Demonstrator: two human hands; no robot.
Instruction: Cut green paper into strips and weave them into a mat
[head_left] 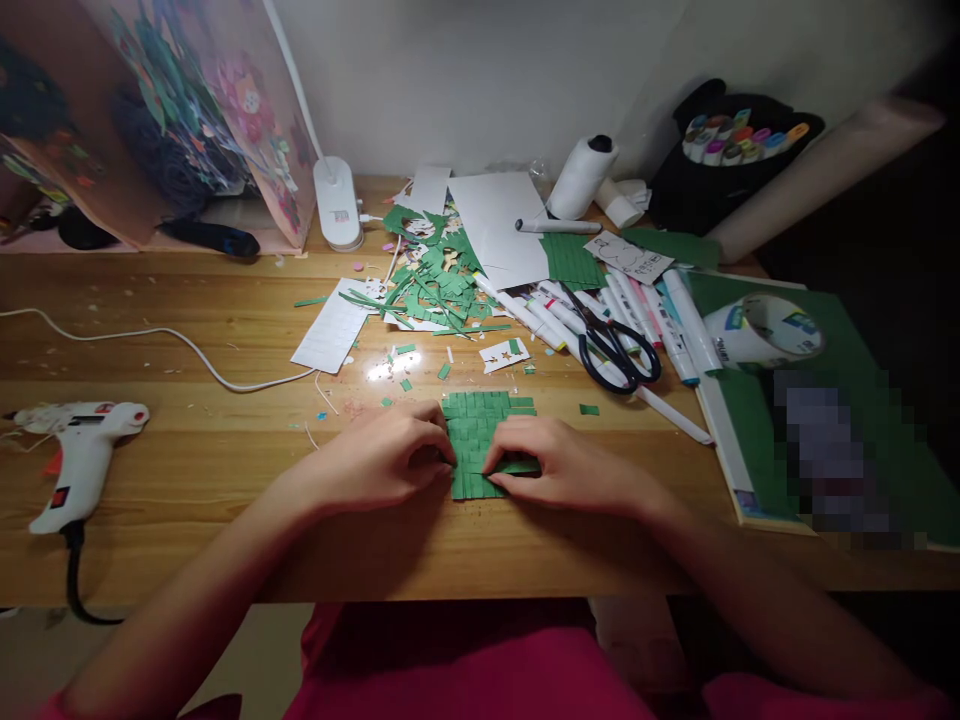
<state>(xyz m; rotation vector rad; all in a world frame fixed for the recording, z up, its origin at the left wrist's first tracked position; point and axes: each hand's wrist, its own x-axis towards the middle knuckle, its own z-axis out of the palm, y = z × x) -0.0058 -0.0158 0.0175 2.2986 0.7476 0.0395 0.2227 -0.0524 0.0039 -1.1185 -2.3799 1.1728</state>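
Note:
A green woven paper mat (478, 425) made of interlaced strips lies flat on the wooden desk (210, 470) near its front edge. My left hand (390, 455) rests on the mat's left side, fingers curled and pressing its edge. My right hand (559, 465) lies on the lower right part, fingertips pinching a green strip at the mat's lower edge. Both hands touch the mat, and their fingertips almost meet over its middle.
A white glue gun (75, 455) lies at the left, its cable trailing off the desk. Green paper scraps (431, 270), white sheets (495, 225), markers (637, 310), black-handled scissors (615, 345), a tape roll (765, 330) on a green cutting mat (862, 400) and a lamp base (337, 200) sit behind.

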